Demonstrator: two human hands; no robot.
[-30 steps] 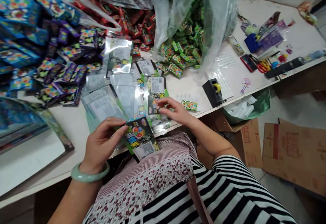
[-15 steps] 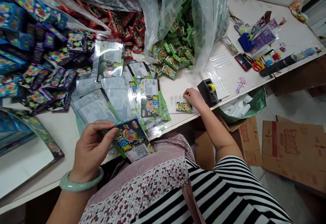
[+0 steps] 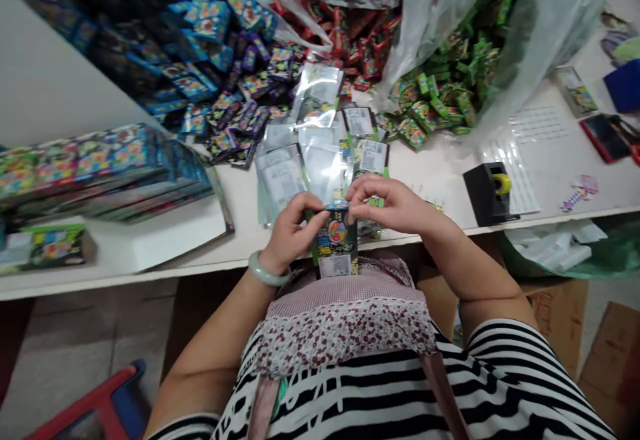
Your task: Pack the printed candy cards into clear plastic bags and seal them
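Note:
My left hand (image 3: 299, 230) pinches the upper left corner of a flat, black printed box (image 3: 336, 243). The box has a colourful round picture, a green side and a white label at its lower end; it is tilted in front of my apron. My right hand (image 3: 385, 205) is closed at the box's upper right corner, thumb and bent fingers meeting at its edge. Whether a small sticker is also between those fingers cannot be made out. Just beyond both hands lie clear-windowed printed packages (image 3: 283, 177) in an overlapping pile.
Heaps of purple boxes (image 3: 245, 117), red packets (image 3: 367, 47) and green boxes (image 3: 440, 103) lie behind. A black tape dispenser (image 3: 486, 193) stands right, beside clear sheets (image 3: 523, 177). Stacked printed cartons (image 3: 100, 173) stand left. The table's front edge (image 3: 200, 268) runs before me.
My right hand has left the small white sheet beside the tape dispenser and come to the box's upper right corner. My left hand still holds the box. The view has swung left.

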